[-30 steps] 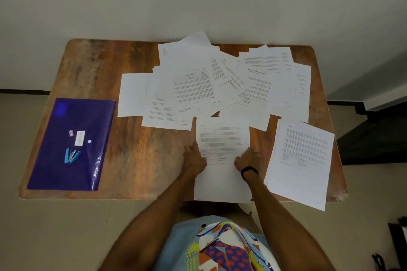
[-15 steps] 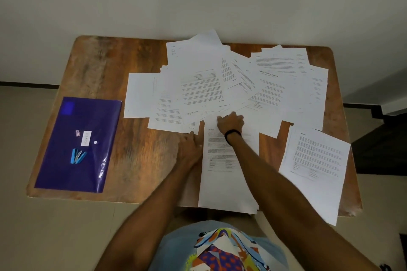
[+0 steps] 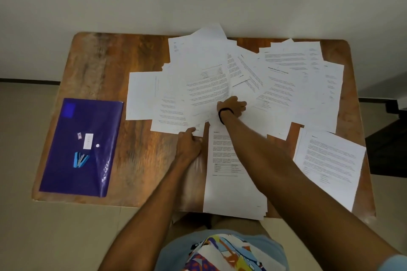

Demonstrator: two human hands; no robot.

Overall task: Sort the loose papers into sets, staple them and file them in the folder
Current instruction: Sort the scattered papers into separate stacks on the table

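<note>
Several loose printed papers (image 3: 220,77) lie fanned over the far half of the wooden table (image 3: 105,66). A sorted stack (image 3: 229,182) lies at the near edge in front of me, and a second stack (image 3: 330,165) lies at the near right. My right hand (image 3: 231,106), with a black band on the wrist, reaches into the loose pile and rests on the sheets; a grip cannot be made out. My left hand (image 3: 189,143) lies on the table beside the near stack, fingertips touching the edge of a loose sheet. A purple folder (image 3: 66,160) lies at the left with a blue stapler (image 3: 80,159) on it.
A small white card and a staple box (image 3: 87,139) sit on the folder. The table stands against a pale wall. Both near stacks overhang the table's front edge. Bare wood shows at the far left and between the folder and the papers.
My right hand left the near stack and reached farther forward into the loose pile. My left hand slid a little forward along the near stack's left side.
</note>
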